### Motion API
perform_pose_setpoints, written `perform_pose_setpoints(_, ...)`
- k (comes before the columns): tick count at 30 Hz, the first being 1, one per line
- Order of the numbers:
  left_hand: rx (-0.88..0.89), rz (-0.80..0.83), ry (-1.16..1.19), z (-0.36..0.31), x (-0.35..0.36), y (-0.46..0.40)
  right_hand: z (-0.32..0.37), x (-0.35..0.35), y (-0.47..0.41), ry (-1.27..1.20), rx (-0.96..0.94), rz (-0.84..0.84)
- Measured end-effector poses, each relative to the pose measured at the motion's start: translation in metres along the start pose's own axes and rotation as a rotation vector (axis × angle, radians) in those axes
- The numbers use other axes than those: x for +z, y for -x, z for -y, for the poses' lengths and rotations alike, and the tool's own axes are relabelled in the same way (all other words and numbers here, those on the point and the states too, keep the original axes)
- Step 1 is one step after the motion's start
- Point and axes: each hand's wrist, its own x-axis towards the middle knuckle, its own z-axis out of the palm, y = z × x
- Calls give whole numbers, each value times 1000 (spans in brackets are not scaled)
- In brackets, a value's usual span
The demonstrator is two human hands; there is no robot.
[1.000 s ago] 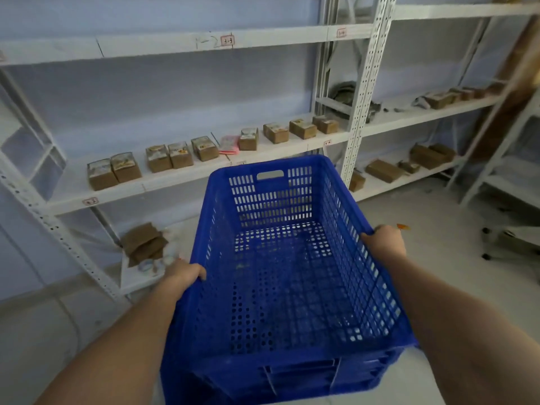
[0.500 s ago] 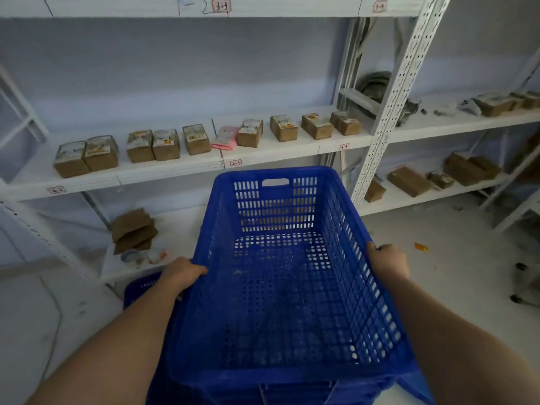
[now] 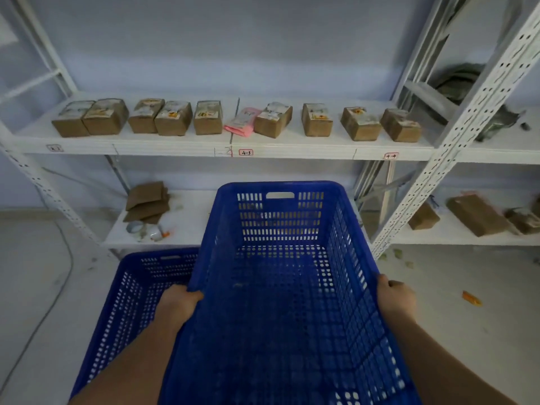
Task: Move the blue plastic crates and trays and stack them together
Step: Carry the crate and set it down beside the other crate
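Held crate (image 3: 280, 302): blue moulded plastic, perforated walls and base, slight sheen on rim. Second crate (image 3: 131, 296), lower left of frame: same blue perforated plastic. Shelving upright (image 3: 455, 147), right of frame: white painted metal, punched holes, matt. Shelf board (image 3: 175, 144), across middle: white, smooth, dusty look. Boxes (image 3: 105, 116) along shelf: brown cardboard, matt, paper labels on top. Pink packet (image 3: 241, 124), centre of shelf: soft glossy film. Floor (image 3: 38, 287), left: pale, smooth, scuffed, matt.
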Motion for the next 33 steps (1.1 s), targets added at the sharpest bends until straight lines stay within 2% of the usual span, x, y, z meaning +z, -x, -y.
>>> perform_pose_setpoints(8, -25, -46, -74, -8, 27, -46, -14, 36, -35, -3, -18, -35)
perform_pose_setpoints(16, 109, -142, -149, 0, 55, -71, -32, 68, -50, -62, 22, -67)
perform_pose_setpoints(19, 74, -155, -80, 13, 69, -78, -45, 80, -52, -70, 46, -60)
perform_pose_setpoints(26, -17, -219, 238, 53, 94, -86, -73, 113, -51, -95, 80, -37)
perform_pose_setpoints(33, -46, -242, 287, 98, 117, -107, -99, 157, -52, -80, 57, -76)
